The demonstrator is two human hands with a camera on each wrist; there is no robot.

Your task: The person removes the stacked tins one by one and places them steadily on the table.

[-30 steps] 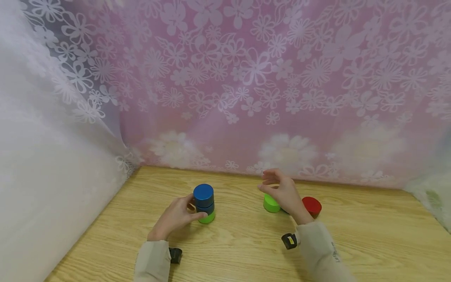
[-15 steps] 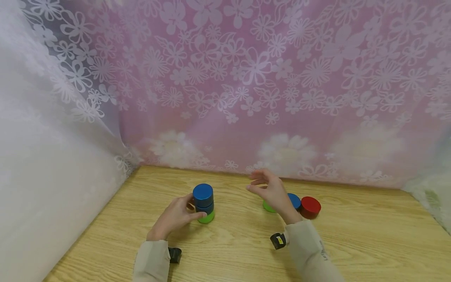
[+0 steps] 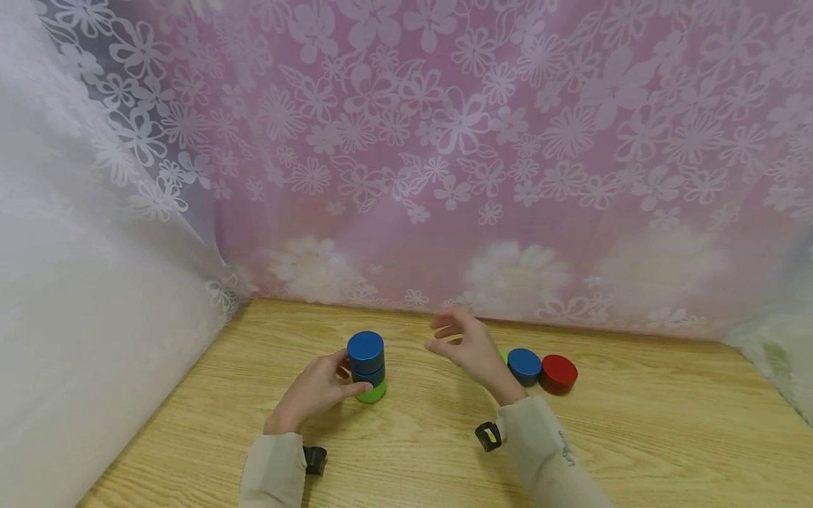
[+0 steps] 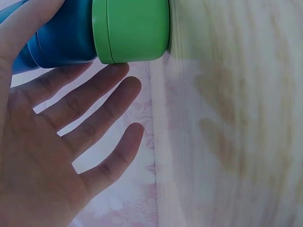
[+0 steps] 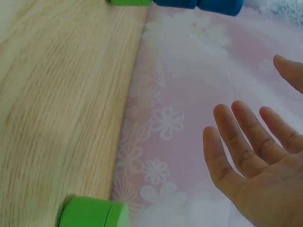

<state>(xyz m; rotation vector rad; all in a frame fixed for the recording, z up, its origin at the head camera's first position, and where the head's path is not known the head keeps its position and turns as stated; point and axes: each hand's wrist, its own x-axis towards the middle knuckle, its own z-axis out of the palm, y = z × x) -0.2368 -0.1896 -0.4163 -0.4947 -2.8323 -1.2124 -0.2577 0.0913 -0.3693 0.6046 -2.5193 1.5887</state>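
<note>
Left hand (image 3: 314, 388) holds blue-green stack (image 3: 370, 363) — right hand (image 3: 471, 350) above table (image 3: 406, 451)

The right hand (image 3: 471, 349) has moved left — nearer the stack (image 3: 367, 365).

Pink flowered curtain (image 3: 444, 169); wooden tabletop (image 3: 419, 451)

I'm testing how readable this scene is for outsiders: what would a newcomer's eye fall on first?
Probably the blue-and-green stack, upright left of centre in the head view, with the left grip around it. Next might come the red block, beside a blue block right of centre on the wooden table. The pink flowered cloth behind is hard to miss too.
</note>
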